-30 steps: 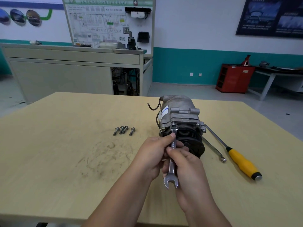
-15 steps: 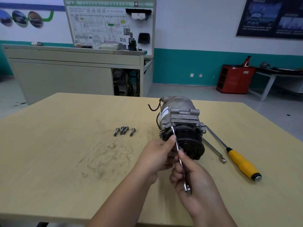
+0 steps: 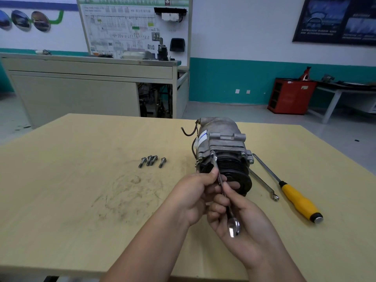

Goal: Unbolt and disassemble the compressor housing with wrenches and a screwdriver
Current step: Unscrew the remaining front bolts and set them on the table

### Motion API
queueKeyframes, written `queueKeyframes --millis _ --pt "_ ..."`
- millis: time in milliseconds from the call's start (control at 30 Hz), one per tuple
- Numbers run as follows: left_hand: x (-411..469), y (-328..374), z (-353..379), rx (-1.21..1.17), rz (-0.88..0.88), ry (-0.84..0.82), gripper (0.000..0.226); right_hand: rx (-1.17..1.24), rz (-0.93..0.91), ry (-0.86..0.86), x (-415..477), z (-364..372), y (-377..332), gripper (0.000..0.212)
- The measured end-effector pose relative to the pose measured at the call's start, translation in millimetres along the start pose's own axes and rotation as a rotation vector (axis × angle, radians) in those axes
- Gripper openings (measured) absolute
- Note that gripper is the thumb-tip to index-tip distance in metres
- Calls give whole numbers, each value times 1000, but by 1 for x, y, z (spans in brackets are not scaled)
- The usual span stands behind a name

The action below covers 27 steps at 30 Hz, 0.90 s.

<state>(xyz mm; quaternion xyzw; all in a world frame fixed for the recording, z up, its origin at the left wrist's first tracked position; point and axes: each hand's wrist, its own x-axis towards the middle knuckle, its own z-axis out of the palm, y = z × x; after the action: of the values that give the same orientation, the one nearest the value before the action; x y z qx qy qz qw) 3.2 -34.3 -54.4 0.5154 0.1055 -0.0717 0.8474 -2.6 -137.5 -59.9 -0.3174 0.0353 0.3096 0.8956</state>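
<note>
A grey metal compressor [image 3: 220, 141] lies on the wooden table [image 3: 81, 180], its black pulley [image 3: 234, 169] facing me. A steel wrench [image 3: 234, 224] runs from a bolt on the housing's front flange down into my right hand [image 3: 240, 220], which grips its lower shaft. My left hand [image 3: 195, 196] pinches the wrench's upper shaft near the pulley. Several removed bolts [image 3: 152, 161] lie together on the table left of the compressor. A second wrench [image 3: 262, 185] and a yellow-handled screwdriver [image 3: 299, 200] rest to the right.
Scuff marks [image 3: 130, 192] cover the tabletop left of my hands. Beyond the table stand a grey bench with a training panel [image 3: 132, 27], a red cabinet [image 3: 291, 96] and a white side table [image 3: 343, 92] against the teal-banded wall.
The wrench handle has swung to my right and turned from flat-on to nearly edge-on; my right hand moved down and right with it. My left hand stayed by the pulley.
</note>
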Motion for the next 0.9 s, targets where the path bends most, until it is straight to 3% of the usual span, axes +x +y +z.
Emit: queueKeyframes --millis 133,300,567,667,767,900 --pt "1 2 -3 280 162 112 34 -17 -51 33 3 4 2 22" --pt "2 7 -6 361 258 178 35 -66 -83 60 4 9 5 8" --pt "1 8 -6 262 193 129 30 -215 -180 100 8 10 4 35" --pt "0 8 -4 226 172 142 31 -299 -227 102 10 9 8 30" --pt "-1 9 -4 153 143 134 35 -237 -195 54 9 8 11 38" --pt "2 8 -6 60 60 90 46 -82 -125 -66 8 5 14 31"
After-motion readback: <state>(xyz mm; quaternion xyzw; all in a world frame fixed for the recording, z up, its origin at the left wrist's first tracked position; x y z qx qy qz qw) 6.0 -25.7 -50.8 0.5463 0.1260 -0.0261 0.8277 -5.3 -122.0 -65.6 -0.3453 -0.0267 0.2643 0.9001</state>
